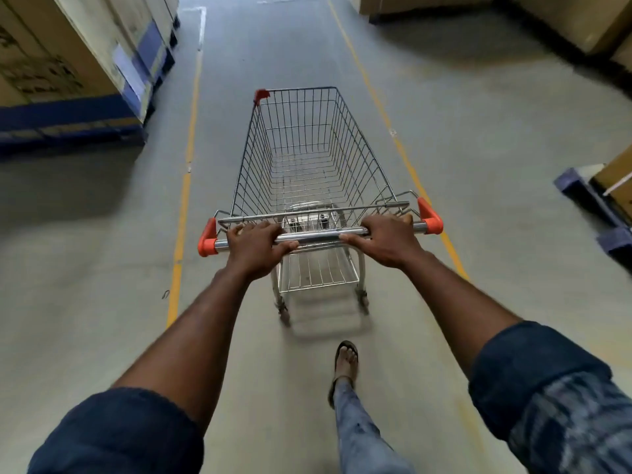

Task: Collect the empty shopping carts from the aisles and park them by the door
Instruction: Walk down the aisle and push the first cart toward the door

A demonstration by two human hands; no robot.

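shopping cart | empty, long axis pointing up the aisle | left hand, right hand curled round handle bar

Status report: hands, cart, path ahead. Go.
Left hand and right hand grip the handle bar. Shopping cart empty, between yellow lines. Boxes stand outside the lines.

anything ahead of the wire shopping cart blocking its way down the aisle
Nothing visible blocks the silver wire shopping cart; cardboard boxes on blue pallets sit outside the yellow floor lines. No door shows.
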